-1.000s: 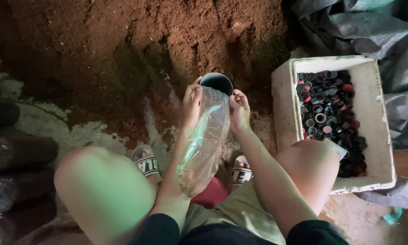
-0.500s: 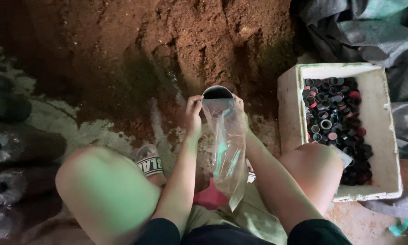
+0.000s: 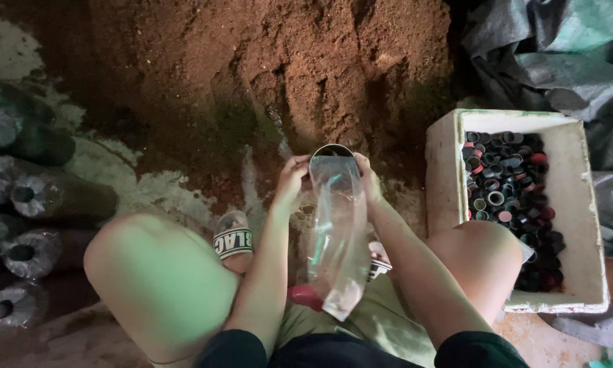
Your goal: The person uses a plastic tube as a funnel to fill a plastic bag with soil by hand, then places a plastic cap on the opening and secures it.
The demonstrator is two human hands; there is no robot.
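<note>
Head view: both hands are holding one bag over a cup
Left hand: gripping the clear bag mouth
Right hand: pinching it, keeping it stretched around the dark cup

the clear plastic bag hides most of the dark round metal cylinder and part of a sandal. the right knee covers a corner of the white foam box. the grey-wrapped filled bags are cut by the left edge. the small round caps are too small to tell apart.
</note>
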